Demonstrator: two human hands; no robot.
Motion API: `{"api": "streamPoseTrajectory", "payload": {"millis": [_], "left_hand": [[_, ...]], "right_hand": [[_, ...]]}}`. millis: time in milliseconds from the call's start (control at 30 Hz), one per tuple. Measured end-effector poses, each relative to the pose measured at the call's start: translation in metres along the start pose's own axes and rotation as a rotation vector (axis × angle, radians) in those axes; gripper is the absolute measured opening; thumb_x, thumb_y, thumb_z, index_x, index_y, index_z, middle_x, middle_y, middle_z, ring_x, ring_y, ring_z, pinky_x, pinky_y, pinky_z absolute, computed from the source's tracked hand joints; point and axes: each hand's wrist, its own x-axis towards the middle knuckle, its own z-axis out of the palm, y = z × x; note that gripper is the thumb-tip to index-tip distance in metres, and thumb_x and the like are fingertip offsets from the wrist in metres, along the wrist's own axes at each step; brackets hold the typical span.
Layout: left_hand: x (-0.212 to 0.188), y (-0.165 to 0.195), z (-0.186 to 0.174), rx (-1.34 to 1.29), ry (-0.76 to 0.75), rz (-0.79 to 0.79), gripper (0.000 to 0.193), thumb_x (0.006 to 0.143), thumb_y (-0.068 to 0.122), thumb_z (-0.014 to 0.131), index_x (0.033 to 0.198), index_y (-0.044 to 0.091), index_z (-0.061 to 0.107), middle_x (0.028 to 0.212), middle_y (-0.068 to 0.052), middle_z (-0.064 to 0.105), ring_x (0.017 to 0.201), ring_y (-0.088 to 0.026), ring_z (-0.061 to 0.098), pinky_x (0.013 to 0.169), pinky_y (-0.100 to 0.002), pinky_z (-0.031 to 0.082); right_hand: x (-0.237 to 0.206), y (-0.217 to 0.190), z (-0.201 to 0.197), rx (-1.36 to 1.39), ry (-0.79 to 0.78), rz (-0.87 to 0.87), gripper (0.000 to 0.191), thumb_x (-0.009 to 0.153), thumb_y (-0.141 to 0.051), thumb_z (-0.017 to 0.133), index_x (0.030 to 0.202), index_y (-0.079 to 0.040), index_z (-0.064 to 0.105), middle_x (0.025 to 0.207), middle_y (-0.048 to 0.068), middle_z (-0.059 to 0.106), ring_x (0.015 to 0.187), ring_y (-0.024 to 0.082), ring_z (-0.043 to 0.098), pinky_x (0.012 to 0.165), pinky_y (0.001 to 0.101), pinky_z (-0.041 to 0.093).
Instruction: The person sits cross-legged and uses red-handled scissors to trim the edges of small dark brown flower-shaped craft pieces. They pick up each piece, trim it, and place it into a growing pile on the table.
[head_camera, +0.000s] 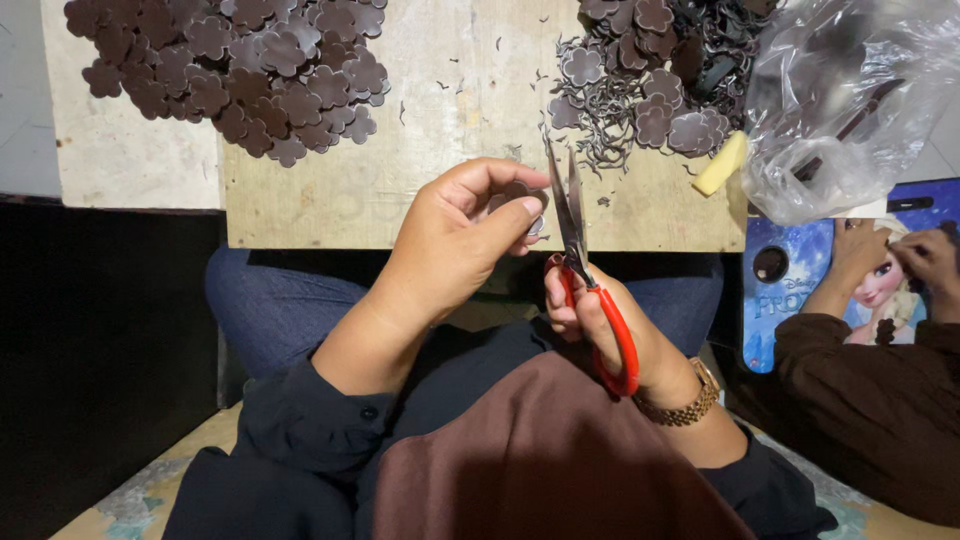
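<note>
The left hand pinches a brown flower piece in its fingers; just right, the right hand grips red scissors, blades upright, slightly parted.

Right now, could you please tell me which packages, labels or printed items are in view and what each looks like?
Plastic bag: top right on the board, clear, crumpled, dark pieces inside.
Picture board: right, below the bag, flat, blue, with a cartoon figure; another person's hands rest on it.

Low worn wooden board as worktable; pale floor behind, dark shadow left; dim light.
</note>
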Motion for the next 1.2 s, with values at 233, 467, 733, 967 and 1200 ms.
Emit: {"api": "streamPoseTrajectory", "payload": {"millis": [233, 467, 733, 967, 1200], "left_hand": [[0.004, -0.007, 0.001, -0.008, 0.088, -0.023, 0.026, 0.094, 0.000, 0.071, 0.116, -0.001, 0.057, 0.099, -0.007, 0.071, 0.085, -0.007, 0.067, 0.075, -0.021, 0.057], [0.003, -0.011, 0.002, -0.040, 0.100, 0.009, 0.023, 0.095, -0.001, 0.071, 0.112, 0.000, 0.056, 0.099, -0.008, 0.071, 0.085, -0.008, 0.068, 0.074, -0.022, 0.057], [0.004, -0.015, 0.002, -0.117, 0.096, 0.012, 0.022, 0.095, -0.003, 0.070, 0.111, -0.001, 0.055, 0.096, -0.008, 0.069, 0.083, -0.010, 0.068, 0.075, -0.024, 0.059], [0.005, -0.017, 0.002, -0.118, 0.090, 0.014, 0.022, 0.096, -0.003, 0.069, 0.113, 0.000, 0.056, 0.096, -0.008, 0.068, 0.084, -0.010, 0.068, 0.076, -0.024, 0.059], [0.005, -0.010, 0.003, -0.113, 0.106, -0.126, 0.026, 0.101, 0.009, 0.057, 0.126, 0.003, 0.063, 0.107, -0.002, 0.072, 0.091, -0.007, 0.068, 0.078, -0.025, 0.059]], "right_hand": [[0.001, -0.001, 0.000, -0.020, -0.039, 0.008, 0.060, 0.099, -0.065, 0.057, 0.106, -0.006, 0.046, 0.079, -0.005, 0.035, 0.071, 0.007, 0.030, 0.062, 0.0225, 0.028], [0.002, -0.002, 0.002, -0.059, -0.065, -0.018, 0.062, 0.099, -0.067, 0.055, 0.109, -0.006, 0.047, 0.082, -0.004, 0.037, 0.073, 0.008, 0.032, 0.064, 0.0224, 0.030], [0.000, 0.003, 0.000, -0.031, -0.025, 0.010, 0.055, 0.102, -0.062, 0.053, 0.106, -0.007, 0.047, 0.081, -0.004, 0.037, 0.070, 0.007, 0.032, 0.060, 0.0219, 0.029], [-0.002, 0.013, 0.002, 0.036, 0.097, 0.079, 0.050, 0.101, -0.056, 0.055, 0.102, -0.006, 0.049, 0.070, -0.005, 0.035, 0.058, 0.006, 0.030, 0.051, 0.0217, 0.027], [0.010, 0.021, -0.011, 0.102, 0.114, -0.085, 0.051, 0.106, -0.059, 0.050, 0.107, -0.008, 0.048, 0.085, 0.000, 0.043, 0.076, 0.012, 0.043, 0.071, 0.0275, 0.041]]}}
